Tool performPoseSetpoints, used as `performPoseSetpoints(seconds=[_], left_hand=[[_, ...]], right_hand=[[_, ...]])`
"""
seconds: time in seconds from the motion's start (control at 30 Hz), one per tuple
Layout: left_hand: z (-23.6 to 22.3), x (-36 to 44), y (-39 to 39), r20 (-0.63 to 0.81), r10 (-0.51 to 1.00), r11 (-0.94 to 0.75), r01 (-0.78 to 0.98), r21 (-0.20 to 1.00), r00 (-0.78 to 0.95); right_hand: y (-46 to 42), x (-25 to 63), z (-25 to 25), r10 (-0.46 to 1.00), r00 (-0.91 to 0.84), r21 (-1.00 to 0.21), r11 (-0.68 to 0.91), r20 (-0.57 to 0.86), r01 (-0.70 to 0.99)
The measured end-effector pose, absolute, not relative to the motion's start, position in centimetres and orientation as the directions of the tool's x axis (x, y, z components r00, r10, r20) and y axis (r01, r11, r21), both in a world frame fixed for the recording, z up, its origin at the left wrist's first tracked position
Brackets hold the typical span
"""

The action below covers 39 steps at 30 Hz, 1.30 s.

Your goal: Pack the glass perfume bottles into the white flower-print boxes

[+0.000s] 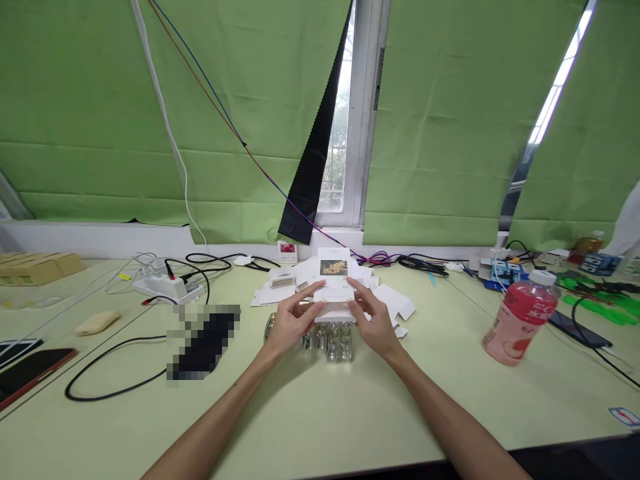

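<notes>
Between my two hands I hold a white paper box [334, 293] with a picture of yellow flowers on its upper panel; a flap or panel stands up at the far end. My left hand [296, 316] grips its left edge with thumb and fingers. On the right edge, my right hand [371, 316] pinches it the same way. Beneath the box stand several small clear glass jars [333, 350], partly hidden by it and by my hands. Behind lie flattened white boxes [395, 301] and a small white box with a barcode [283, 277].
To the right stands a pink drink bottle [520, 319], with a phone [580, 328] beyond it. On the left are a power strip [167, 287], a blurred dark object [205, 343], a beige soap-like piece [97, 323] and black cables. Bundled wires [417, 264] run along the back.
</notes>
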<state>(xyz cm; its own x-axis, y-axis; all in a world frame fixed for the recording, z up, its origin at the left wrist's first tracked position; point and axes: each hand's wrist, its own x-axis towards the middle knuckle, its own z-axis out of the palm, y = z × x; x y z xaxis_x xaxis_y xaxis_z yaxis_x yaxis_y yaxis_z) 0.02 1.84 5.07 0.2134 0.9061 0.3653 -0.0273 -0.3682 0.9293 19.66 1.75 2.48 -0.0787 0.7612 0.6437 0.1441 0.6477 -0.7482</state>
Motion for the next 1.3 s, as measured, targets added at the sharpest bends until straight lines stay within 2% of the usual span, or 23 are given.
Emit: performPoseSetpoints(seconds=[0.43,0.9,1.3], left_hand=[[4.79,0.01,2.20,0.337,0.909,-0.346,-0.006,0.938,0.247],[5.09,-0.25,2.00,0.355,0.875,-0.334,-0.122,0.935,0.328],[4.93,-0.13,2.12,0.384,0.856,-0.366,-0.118,0.923,0.346]], right_hand=[[2.01,19.74,2.19,0.792,-0.076,-0.777,0.609,0.606,0.157],[2.11,19.68,2.13,0.823,-0.107,-0.828,0.561,0.558,0.006],[2.08,19.69,2.36,0.842,-0.103,-0.848,0.527,0.530,-0.049]])
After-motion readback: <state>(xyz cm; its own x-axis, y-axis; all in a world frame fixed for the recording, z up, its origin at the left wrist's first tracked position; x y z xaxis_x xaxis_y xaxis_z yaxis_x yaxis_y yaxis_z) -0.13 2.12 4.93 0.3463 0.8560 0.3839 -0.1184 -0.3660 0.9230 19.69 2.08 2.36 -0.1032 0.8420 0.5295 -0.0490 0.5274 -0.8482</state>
